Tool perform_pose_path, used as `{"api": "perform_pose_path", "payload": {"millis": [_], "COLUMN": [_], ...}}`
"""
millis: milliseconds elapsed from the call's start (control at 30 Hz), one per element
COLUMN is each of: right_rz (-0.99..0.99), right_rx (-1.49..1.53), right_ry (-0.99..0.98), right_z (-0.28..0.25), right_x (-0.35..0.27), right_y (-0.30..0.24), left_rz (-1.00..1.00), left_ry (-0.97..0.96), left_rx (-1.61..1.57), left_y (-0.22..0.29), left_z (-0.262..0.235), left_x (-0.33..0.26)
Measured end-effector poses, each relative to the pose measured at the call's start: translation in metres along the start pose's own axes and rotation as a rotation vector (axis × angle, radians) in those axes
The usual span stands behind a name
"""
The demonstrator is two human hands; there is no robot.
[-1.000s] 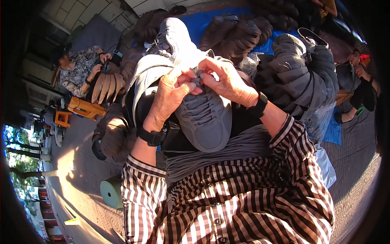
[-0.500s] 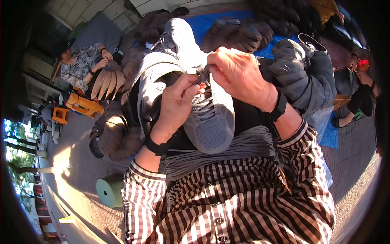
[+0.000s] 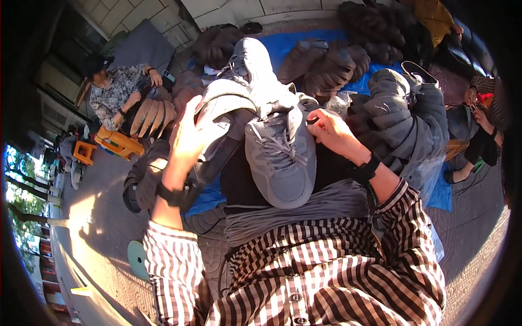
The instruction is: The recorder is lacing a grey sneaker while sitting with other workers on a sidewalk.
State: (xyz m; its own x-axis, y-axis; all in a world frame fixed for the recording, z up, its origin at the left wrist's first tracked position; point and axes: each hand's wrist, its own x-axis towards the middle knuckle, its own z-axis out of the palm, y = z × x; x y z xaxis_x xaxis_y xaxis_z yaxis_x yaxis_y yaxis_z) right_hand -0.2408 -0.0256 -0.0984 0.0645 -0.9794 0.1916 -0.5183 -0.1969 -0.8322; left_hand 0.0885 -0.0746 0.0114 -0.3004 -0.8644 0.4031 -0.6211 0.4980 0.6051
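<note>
our right hand [image 3: 333, 131] pinches the grey sneaker [image 3: 280, 157] lace; left hand [image 3: 188, 142] released (blurred), so it could tip off our lap.

A blue tarp [image 3: 293, 46] carries heaped brown shoe uppers [image 3: 326, 65], with an orange stool [image 3: 120, 142] beside a seated person [image 3: 117, 92].

Grey shoe [image 3: 280, 163] with grey laces, brown-and-white striped shirt [image 3: 326, 277], black wristbands, blue tarp [image 3: 304, 41], orange stool [image 3: 120, 142].
</note>
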Motion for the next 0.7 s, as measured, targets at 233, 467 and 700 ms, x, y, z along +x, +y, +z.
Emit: {"api": "perform_pose_path", "payload": {"millis": [233,467,700], "right_rz": [0.394,0.311,0.169], "right_rx": [1.158,1.2,0.981], "right_ry": [-0.215,-0.257,0.066], "right_z": [-0.003,0.01,0.04], "right_x": [0.009,-0.002,-0.046], "right_y": [-0.005,-0.036,-0.072], "left_rz": [0.147,0.589,0.255], "left_ry": [-0.263,-0.101,-0.331], "left_rx": [0.195,0.444,0.59], "left_y": [-0.023,0.0,0.03], "left_z": [-0.028,-0.015,-0.017], "left_x": [0.04,0.026,0.058]}}
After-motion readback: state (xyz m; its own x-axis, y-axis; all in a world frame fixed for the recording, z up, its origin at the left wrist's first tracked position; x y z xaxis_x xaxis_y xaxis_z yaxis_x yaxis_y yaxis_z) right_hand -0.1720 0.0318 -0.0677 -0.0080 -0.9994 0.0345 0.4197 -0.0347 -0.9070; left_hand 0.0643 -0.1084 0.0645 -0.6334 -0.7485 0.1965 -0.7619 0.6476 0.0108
